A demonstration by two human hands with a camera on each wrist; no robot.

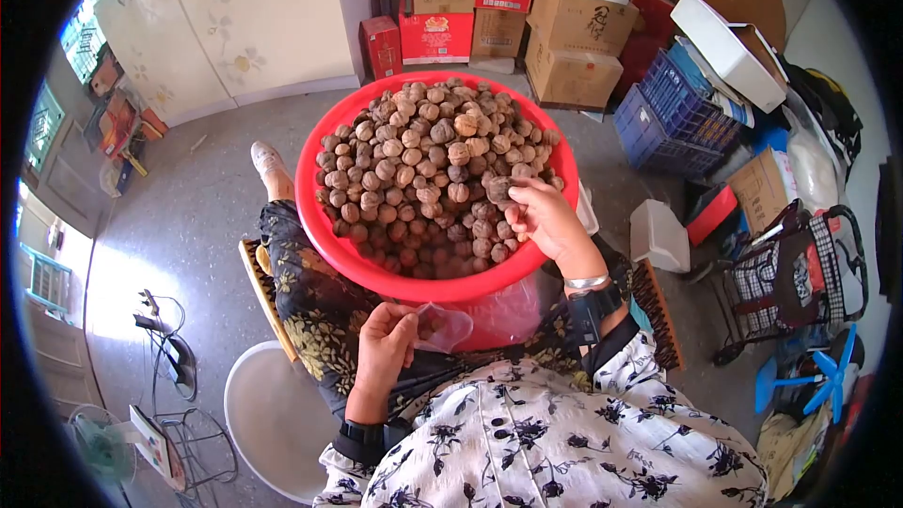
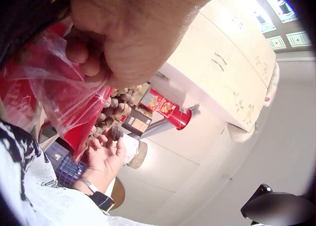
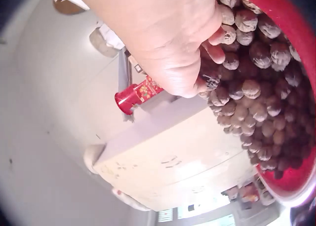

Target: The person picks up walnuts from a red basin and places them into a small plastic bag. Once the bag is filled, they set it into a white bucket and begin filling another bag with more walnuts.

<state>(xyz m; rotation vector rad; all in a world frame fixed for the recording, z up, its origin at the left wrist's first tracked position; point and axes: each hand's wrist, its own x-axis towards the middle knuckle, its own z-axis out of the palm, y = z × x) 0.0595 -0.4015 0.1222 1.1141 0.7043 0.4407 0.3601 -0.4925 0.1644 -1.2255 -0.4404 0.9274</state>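
Note:
A heap of brown walnuts (image 1: 423,150) fills the large red plastic basin (image 1: 313,221) in front of the person's lap. My right hand (image 1: 550,218) is over the basin's right side, pinching a dark walnut (image 1: 499,189) between thumb and fingers. In the left wrist view that walnut (image 2: 116,132) shows at the fingertips; the right wrist view has it partly hidden behind the thumb. Below the basin's near rim, my left hand (image 1: 384,343) grips the edge of a clear plastic bag (image 1: 446,327). The bag (image 2: 64,95) stretches from those fingers across the red surface.
A white bucket (image 1: 277,419) stands at lower left, near a power strip with cables (image 1: 169,348). Cardboard boxes (image 1: 578,23) are stacked at the back, with blue crates (image 1: 673,113) farther right. A white box (image 1: 658,235) and a checkered cart (image 1: 781,273) are at right.

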